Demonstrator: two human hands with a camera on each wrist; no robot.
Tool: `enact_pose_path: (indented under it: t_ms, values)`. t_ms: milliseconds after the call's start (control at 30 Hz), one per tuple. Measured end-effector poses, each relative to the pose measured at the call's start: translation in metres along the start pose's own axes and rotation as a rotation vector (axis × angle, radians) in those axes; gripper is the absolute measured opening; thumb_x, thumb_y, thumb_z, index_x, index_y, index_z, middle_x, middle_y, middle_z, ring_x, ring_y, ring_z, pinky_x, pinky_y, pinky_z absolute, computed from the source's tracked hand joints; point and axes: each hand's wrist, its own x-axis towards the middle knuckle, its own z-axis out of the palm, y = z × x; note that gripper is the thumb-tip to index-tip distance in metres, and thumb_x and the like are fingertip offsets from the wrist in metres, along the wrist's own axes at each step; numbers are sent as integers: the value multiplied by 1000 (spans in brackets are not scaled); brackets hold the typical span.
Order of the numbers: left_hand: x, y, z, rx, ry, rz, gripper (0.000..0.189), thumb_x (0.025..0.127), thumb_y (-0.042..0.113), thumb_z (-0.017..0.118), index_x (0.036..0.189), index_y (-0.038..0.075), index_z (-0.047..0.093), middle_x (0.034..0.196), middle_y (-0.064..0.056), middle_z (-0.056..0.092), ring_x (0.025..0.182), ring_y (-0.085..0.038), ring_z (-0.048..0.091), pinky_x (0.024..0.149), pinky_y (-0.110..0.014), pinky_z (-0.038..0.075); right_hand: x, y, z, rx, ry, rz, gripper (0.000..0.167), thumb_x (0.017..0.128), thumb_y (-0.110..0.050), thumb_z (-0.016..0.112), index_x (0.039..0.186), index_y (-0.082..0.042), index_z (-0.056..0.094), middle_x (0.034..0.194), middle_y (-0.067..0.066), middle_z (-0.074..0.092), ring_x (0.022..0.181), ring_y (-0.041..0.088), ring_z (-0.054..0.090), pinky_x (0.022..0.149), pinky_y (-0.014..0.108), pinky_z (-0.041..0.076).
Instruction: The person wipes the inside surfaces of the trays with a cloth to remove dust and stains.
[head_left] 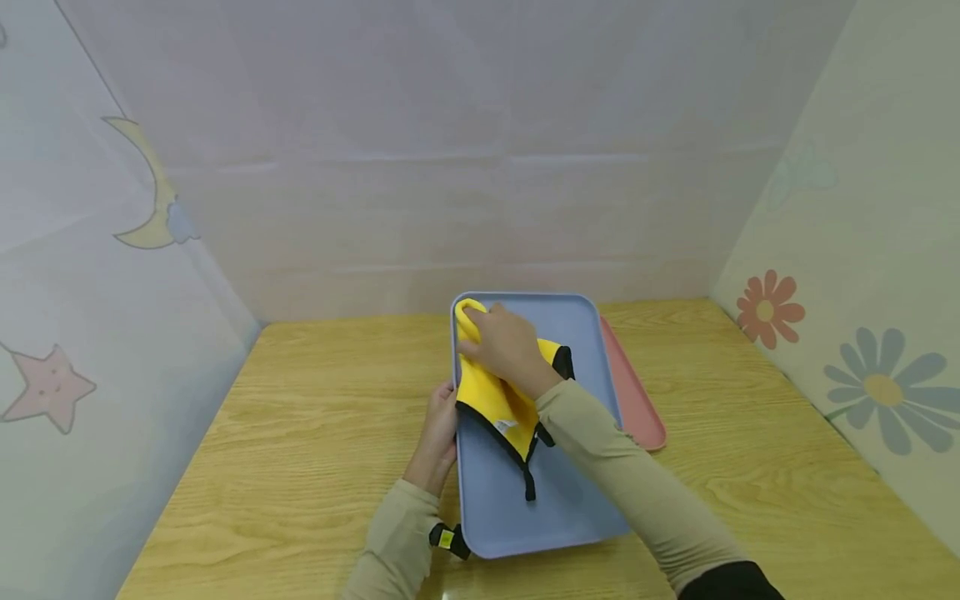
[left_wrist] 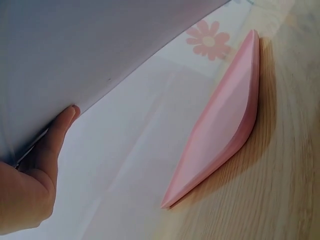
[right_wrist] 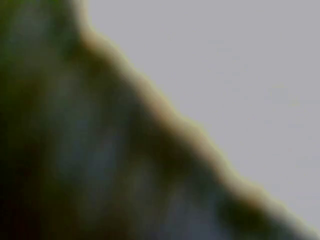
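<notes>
A blue rectangular tray [head_left: 573,508] is held up off the table, its inner face towards the head camera. My left hand [head_left: 441,429] grips it by the left edge. In the left wrist view, fingers [left_wrist: 64,122] of that hand lie against the tray's pale underside [left_wrist: 95,55]. My right hand [head_left: 513,346] holds a yellow cloth [head_left: 487,392] with black edging and a small black loop against the tray's upper left part. Part of the cloth is bunched under the hand. The right wrist view is blurred and shows neither hand nor cloth clearly.
A pink tray [head_left: 633,392] lies on the wooden table [head_left: 322,450], partly behind the blue one in the head view. A black strap with a yellow patch [head_left: 447,539] is at the left wrist. Printed wall sheets [head_left: 480,208] stand behind the table and on both sides.
</notes>
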Motion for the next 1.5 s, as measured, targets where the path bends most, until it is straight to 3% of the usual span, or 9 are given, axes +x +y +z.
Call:
enact_pose_path:
  t_ms: [133,267,400,567,900,1167,1400,1500]
  values:
    - [-1,-2,-1,-12,-64,19,22,95,7,38,91,7,59,80,-1,62,73,-8,58,65,-21,47,1,-2,1,-18,19,-19,49,84,-34,57,128,-16,49,87,9,50,58,19,45,47,26,36]
    - [-1,-3,-1,-8,-122,20,18,93,3,39,101,1,55,85,-2,61,76,-10,58,67,-22,47,1,-2,1,-9,40,-19,47,84,-30,58,127,-15,51,86,10,50,58,19,46,47,26,36]
    - [-1,-4,0,-10,-183,5,29,90,-5,38,119,-6,44,93,-2,60,84,-11,57,74,-24,46,1,-1,0,-2,65,-25,45,83,-27,58,126,-14,52,83,10,50,57,19,45,47,27,36]
    - [-2,-5,0,-45,-225,-20,45,91,-3,35,135,-4,27,105,-2,55,95,-12,54,82,-26,43,2,0,-2,6,74,-19,43,84,-26,57,125,-14,52,81,9,47,57,19,44,47,27,34]
    - [-5,-4,4,21,-63,-2,40,87,-6,34,126,-10,38,94,-2,59,84,-11,56,74,-24,45,1,2,-5,11,12,39,48,86,-29,56,130,-16,47,88,9,49,59,19,45,48,25,34]
    - [-7,0,3,107,10,-1,41,78,-8,43,119,-12,44,89,-3,59,79,-12,57,70,-26,45,2,14,-12,7,24,77,48,84,-28,57,130,-14,48,86,11,50,60,21,46,48,27,36]
    - [-10,4,0,155,23,-19,38,81,-4,48,117,-14,44,94,-9,60,84,-16,59,75,-30,46,2,31,-12,3,0,116,48,85,-28,56,131,-15,47,117,20,51,67,24,51,50,30,41]
    - [-11,5,-1,178,33,-13,39,82,-3,48,119,-15,42,99,-13,60,86,-16,58,76,-30,46,2,39,-12,-1,-13,134,48,85,-27,55,131,-14,47,118,20,51,70,25,51,51,31,41]
